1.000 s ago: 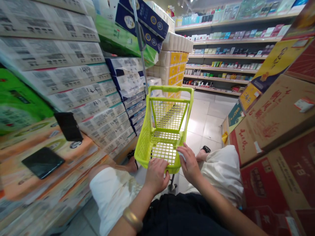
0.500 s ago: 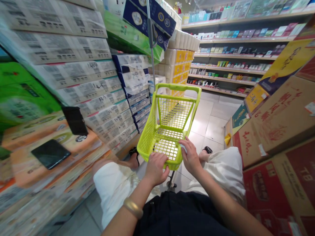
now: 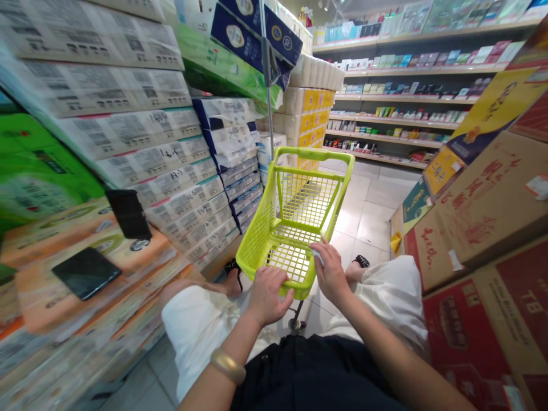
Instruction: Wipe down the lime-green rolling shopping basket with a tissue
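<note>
A lime-green plastic shopping basket (image 3: 256,245) with mesh sides stands tilted between my knees, nothing inside it. Beneath it a small caster wheel (image 3: 296,325) shows on a dark leg. My left hand (image 3: 269,295) is closed over the near rim, fingers on top and thumb low on the outer side. On the right rim, my right hand (image 3: 332,271) has its fingers bent against the edge. A small whitish, wipe-like piece (image 3: 316,253) peeks out beneath those fingers; most of it is hidden.
Stacked tissue packs (image 3: 171,142) rise on the left, with a black phone (image 3: 88,273) and a dark upright device (image 3: 129,213) on orange packs. A metal pole (image 3: 269,108) stands behind the basket. Cartons (image 3: 492,200) line the right; stocked shelves (image 3: 406,120) fill the back.
The basket has shifted slightly, its near end a little left and lower. My left hand has moved slightly left with it; the right hand stays at the right rim. The view has turned slightly.
</note>
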Demonstrator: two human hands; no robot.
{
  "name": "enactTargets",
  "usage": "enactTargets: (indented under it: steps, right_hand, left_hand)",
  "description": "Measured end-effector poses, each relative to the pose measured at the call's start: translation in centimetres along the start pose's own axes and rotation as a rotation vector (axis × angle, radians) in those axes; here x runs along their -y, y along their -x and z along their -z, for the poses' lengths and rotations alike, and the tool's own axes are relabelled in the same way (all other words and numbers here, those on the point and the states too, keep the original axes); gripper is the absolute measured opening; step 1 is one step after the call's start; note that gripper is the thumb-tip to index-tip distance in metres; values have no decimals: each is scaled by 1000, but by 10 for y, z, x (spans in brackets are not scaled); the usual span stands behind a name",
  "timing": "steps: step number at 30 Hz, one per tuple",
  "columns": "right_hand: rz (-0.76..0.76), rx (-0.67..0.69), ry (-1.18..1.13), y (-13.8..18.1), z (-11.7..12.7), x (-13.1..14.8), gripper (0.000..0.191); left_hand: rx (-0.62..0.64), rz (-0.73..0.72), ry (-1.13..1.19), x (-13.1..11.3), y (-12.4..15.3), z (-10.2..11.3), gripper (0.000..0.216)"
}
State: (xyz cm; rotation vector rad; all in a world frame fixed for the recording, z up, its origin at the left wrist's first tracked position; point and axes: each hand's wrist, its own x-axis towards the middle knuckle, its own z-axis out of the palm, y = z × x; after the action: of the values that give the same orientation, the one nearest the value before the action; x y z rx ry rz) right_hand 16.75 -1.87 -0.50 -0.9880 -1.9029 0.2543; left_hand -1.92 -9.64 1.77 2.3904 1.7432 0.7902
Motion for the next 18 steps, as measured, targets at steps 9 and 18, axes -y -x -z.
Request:
enactTargets:
  steps: [9, 18]
  right_hand:
    - [44, 58, 36, 16, 3, 12, 33]
    - [27, 9, 11, 17, 2, 13, 32]
  left_hand:
    - [-3, -7, 17, -2, 5, -1, 10]
    - [-38, -12, 10, -2, 6, -2, 9]
